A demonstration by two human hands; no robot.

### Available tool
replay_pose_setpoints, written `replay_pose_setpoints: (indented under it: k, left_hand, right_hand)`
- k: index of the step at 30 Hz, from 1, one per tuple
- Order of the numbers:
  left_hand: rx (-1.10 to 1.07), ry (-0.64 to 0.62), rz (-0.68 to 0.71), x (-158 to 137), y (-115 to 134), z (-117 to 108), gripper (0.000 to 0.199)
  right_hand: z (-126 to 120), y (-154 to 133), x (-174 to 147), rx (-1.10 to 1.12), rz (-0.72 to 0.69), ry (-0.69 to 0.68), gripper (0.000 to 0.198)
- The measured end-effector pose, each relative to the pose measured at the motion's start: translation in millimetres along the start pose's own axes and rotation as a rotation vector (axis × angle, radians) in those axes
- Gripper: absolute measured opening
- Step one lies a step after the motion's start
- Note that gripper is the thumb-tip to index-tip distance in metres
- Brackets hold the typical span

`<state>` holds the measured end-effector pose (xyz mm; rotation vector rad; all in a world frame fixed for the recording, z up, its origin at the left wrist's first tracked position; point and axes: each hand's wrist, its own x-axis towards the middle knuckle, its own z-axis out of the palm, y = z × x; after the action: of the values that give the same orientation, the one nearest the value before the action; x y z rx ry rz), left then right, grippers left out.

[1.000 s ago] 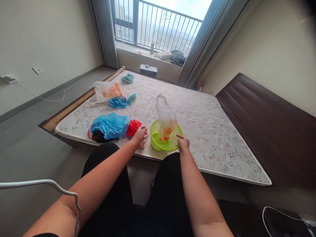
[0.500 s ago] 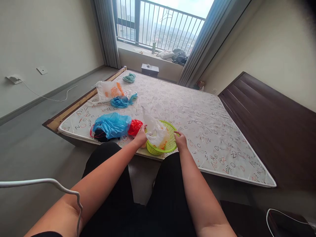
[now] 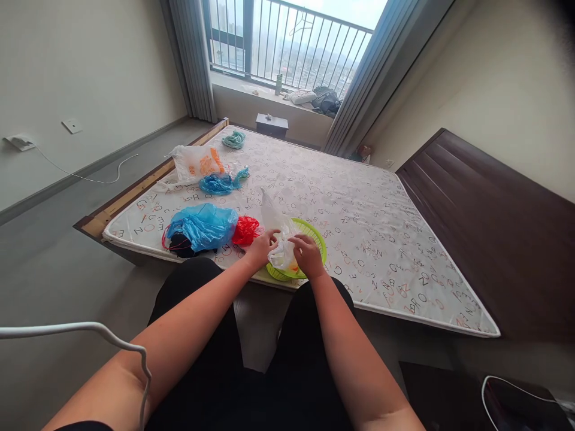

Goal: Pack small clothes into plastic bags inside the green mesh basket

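Two hands on a white plastic bag, right over the green basket

So the white plastic bag [image 3: 283, 256] is bunched up over the left part of the green basket [image 3: 322, 239], one end poking up past the far rim. Left hand [image 3: 261, 248] is at the basket's left edge and right hand [image 3: 308, 254] is over its near right side, both pinching the bag with their fingertips, though fingers hide most of it so I can't swear how much plastic each has. Just left of the basket there's a red bag [image 3: 245, 231], then a big blue bag [image 3: 207, 225] beyond that. Farther back and left of the basket: a small blue bag [image 3: 217, 184], an orange-printed bag [image 3: 197, 164] and a teal bundle [image 3: 233, 140], all on the same mattress [image 3: 363, 209].
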<state>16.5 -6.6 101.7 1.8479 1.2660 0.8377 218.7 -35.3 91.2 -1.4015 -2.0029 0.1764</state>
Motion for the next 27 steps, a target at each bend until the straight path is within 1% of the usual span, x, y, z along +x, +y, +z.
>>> replay_pose_setpoints:
  k: [2,3,5,8,9,11,13,16,18,19,21,22,24,27]
  left_hand:
    - [-0.016,-0.061,0.011,-1.1,-0.4,3.6,0.054]
    - [-0.007,-0.087,0.015,-1.5,-1.1,6.0,0.053]
    - [0.000,-0.133,0.019,-1.4,-3.0,10.7,0.044]
    - [-0.065,-0.161,-0.009,1.2,-5.1,14.0,0.034]
    - [-0.102,-0.151,-0.038,2.5,-5.2,13.1,0.032]
    - [-0.188,-0.105,-0.138,5.2,-4.5,7.8,0.027]
    - [-0.275,-0.057,-0.259,7.5,-2.9,-2.5,0.026]
    - [-0.412,0.010,-0.393,9.4,0.1,-23.2,0.035]
    - [-0.461,0.043,-0.422,9.8,2.5,-36.8,0.042]
    - [-0.453,0.057,-0.421,9.7,3.7,-42.6,0.046]
    - [-0.360,0.077,-0.392,9.2,6.1,-51.9,0.051]
    - [-0.286,0.082,-0.363,8.6,6.9,-55.3,0.053]
    - [-0.118,0.081,-0.283,6.9,7.4,-59.9,0.055]
    - [0.076,0.032,-0.188,3.7,4.7,-61.6,0.056]
  right_hand:
    - [0.2,-2.7,0.7,0.070,-0.030,-0.053,0.032]
    - [0.4,-3.7,0.8,0.105,-0.031,-0.069,0.029]
    - [0.6,-5.6,0.7,0.155,-0.013,-0.070,0.026]
    - [-2.2,-7.0,-0.6,0.194,0.036,-0.016,0.023]
    - [-4.7,-6.5,-1.5,0.210,0.055,0.008,0.021]
    - [-12.4,-2.8,-4.0,0.263,0.111,0.072,0.018]
    - [-22.4,5.5,-7.7,0.334,0.211,0.171,0.017]
    - [-37.2,26.5,-14.8,0.445,0.469,0.383,0.020]
    - [-44.3,42.8,-19.6,0.524,0.673,0.495,0.022]
    - [-46.9,50.5,-21.9,0.568,0.764,0.522,0.023]
    - [-51.0,62.4,-26.2,0.637,0.881,0.514,0.024]
    - [-52.9,66.1,-28.2,0.639,0.898,0.486,0.024]
    - [-57.3,67.9,-31.7,0.535,0.854,0.406,0.028]
    - [-64.9,58.5,-34.6,0.199,0.698,0.307,0.036]
